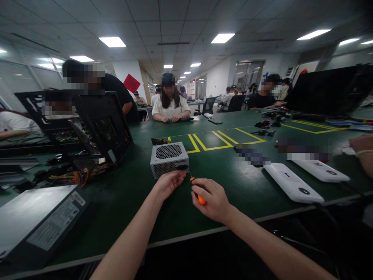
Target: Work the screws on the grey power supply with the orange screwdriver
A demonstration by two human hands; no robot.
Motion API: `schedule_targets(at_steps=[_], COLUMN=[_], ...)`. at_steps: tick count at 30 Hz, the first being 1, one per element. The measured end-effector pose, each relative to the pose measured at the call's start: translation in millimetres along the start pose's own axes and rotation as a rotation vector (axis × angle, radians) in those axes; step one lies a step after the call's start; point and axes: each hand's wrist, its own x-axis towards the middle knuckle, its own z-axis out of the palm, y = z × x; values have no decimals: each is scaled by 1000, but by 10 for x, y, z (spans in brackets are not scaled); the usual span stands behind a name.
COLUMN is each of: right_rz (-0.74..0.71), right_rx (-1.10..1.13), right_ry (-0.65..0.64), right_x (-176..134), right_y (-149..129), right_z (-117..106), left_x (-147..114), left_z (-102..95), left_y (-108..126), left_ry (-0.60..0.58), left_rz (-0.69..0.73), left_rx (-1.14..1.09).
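A silver computer power supply [169,154] with honeycomb vents stands on the green tabletop in front of me. My left hand [171,182] is at its near face, fingers stretched out loosely beside the black socket [182,167]; whether the fingertips touch the metal is hard to tell. In my right hand [212,198] is a screwdriver [201,199] with an orange and black handle, fingers wrapped round it. Its thin shaft points up and left to the near right corner of the power supply. The tip is too small to make out.
An open black computer case [101,124] with loose cables [76,177] stands left. A larger metal box with a label [54,223] lies at the near left. White power banks [293,182] lie right, beyond them a dark monitor [323,91]. A person [170,103] sits opposite; others work around.
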Motion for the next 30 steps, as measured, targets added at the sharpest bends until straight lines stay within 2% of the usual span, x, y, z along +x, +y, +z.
schedule_targets(at_steps=[12, 30], right_rz=[46, 59], right_rx=[12, 11], right_ry=[-67, -61], right_x=[24, 3], right_y=[-2, -6], right_z=[21, 23], left_x=[-43, -38], left_z=[31, 26], left_y=[20, 17], left_ry=[1, 11], left_rz=[4, -3], left_rx=[18, 13])
